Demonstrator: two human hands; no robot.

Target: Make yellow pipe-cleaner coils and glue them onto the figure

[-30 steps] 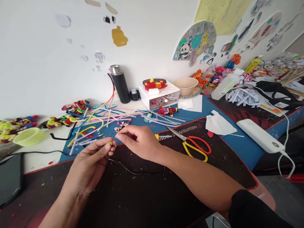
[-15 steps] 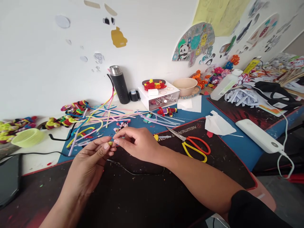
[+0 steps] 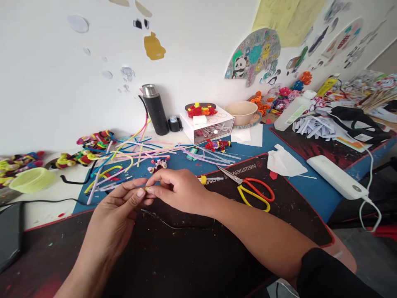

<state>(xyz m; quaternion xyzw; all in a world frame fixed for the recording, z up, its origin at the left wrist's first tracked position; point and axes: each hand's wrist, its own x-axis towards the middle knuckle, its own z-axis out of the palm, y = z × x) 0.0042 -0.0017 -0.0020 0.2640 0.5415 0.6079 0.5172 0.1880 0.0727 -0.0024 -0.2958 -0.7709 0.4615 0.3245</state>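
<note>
Over the black desk mat, my left hand pinches a small yellow piece between thumb and forefinger. My right hand closes its thumb and forefinger on the same piece, and the fingertips of both hands meet. Most of the piece is hidden by the fingers, so its exact kind does not show. Just behind the hands lies a small pink, black and white fuzzy figure. To the right of my right wrist is a yellow-topped bit. Scissors with one red and one yellow handle lie open beyond my right forearm.
Loose coloured pipe cleaners spread across the blue mat. Behind them stand a black flask, a white box and a beige bowl. A white power bank with a cable lies right, a yellow-green bowl left.
My right fingertips have moved in onto the yellow piece, which now shows less between the fingers. The view has shifted slightly.
</note>
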